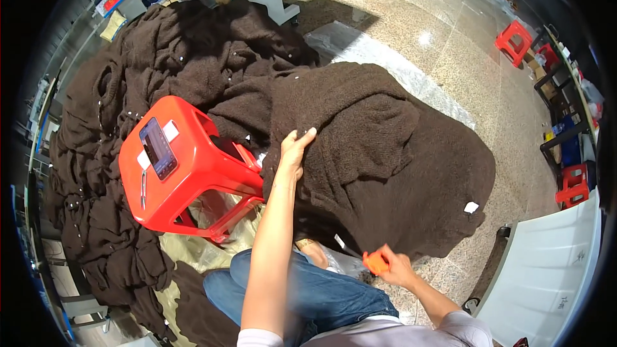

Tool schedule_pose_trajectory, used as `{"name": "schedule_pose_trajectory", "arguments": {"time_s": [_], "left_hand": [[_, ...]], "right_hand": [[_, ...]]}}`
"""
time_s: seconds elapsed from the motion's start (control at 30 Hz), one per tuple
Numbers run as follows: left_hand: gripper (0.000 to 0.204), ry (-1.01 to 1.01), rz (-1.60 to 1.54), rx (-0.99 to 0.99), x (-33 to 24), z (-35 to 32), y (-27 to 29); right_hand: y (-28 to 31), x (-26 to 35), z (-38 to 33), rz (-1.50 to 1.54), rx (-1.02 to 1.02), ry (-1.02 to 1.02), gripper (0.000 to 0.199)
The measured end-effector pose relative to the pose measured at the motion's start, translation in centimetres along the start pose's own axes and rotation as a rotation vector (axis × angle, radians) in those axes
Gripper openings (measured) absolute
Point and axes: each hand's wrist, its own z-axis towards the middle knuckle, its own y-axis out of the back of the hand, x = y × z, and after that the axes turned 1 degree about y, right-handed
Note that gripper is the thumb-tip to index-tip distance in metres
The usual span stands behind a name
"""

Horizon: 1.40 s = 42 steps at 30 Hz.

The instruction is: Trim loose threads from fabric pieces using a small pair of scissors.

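Along the left a big heap of dark brown knitted garments (128, 83) covers the floor and runs up toward the top of the view. Just right of its middle stands a red plastic stool (186, 167), tilted a little, with a phone (158, 148) lying face up on its seat and a thin pen-like tool (143, 187) beside it. Right of the stool, the left hand (294, 153) reaches up and grips a fold of the dark brown knitted garment (385, 160) that is spread out in front of the person, over their blue-jeaned knees (308, 295) and onto the speckled stone floor (463, 58); small white tags show at its lower edge. Lower and further right, the right hand (393, 266) is closed around a small orange tool (375, 261), held at the garment's near hem. Far right, more red stools (514, 42) stand on the floor, well apart, and a white panel (546, 276) fills the lower right corner.
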Motion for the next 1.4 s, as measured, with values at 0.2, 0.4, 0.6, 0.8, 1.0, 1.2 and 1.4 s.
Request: {"name": "schedule_pose_trajectory", "arguments": {"time_s": [0.2,0.4,0.6,0.8,1.0,1.2,1.4], "left_hand": [[0.076,-0.273,0.953,-0.316,0.8,-0.1,0.6],[0.058,-0.682,1.487,-0.407,1.9,-3.4,-2.9],[0.043,-0.058,0.954,-0.040,0.9,-1.3,-5.5],[0.035,-0.197,-0.202,0.095,-9.1,-10.9,-0.2],[0.036,-0.694,-0.468,-0.340,-19.8,-35.3,14.3],[0.022,-1.161,-0.684,-1.009,-17.0,-56.3,22.6],[0.005,-1.100,-0.912,-1.341,4.3,-58.2,29.6]], "right_hand": [[5.9,5.8,-4.4,0.525,0.327,0.038,0.031],[7.2,5.9,-7.0,0.658,0.468,-0.030,0.028],[8.1,6.7,-9.2,0.611,0.538,-0.002,0.029],[13.2,8.5,-5.4,0.539,0.724,0.093,0.027],[13.2,16.5,1.8,0.381,1.008,0.426,0.026],[10.3,23.6,10.0,0.032,1.044,0.817,0.037],[3.3,31.1,4.6,0.024,1.024,1.262,0.035]]}}
